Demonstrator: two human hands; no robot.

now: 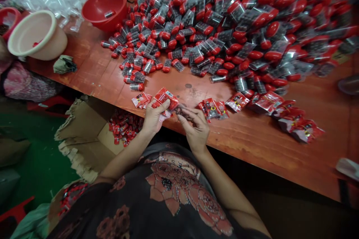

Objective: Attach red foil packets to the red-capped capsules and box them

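Packet: the red packet is at the table edge, on the worker's side of the heap, near the heap's left part and apart from it.
Left hand: the left hand pinches the packet, thumb on top; the fingers beneath are mostly hidden.
Right hand: the right hand has thumb and fingers drawn together on a small dark piece beside the packet; whether the two are joined I cannot tell from where I stand.
Handling: the packet looks light, thin and flexible, its glossy face probably slippery; it should crease more readily than break.
Hold: a flat pinch near an edge would probably suit it best, leaving the opposite edge free. The dark piece, being small, seems to call for fingertips.
Around: left packets lie just in front of the heap's left end; right packets lie in front of its middle; a row of packets fans out before its right part. A box of packets stands below the table, forward and left of the heap.
Writing: a barcode on a white patch marks the packet; its print is too small to read. The shirt bears lettering, but no whole word is legible. No brand can be read.
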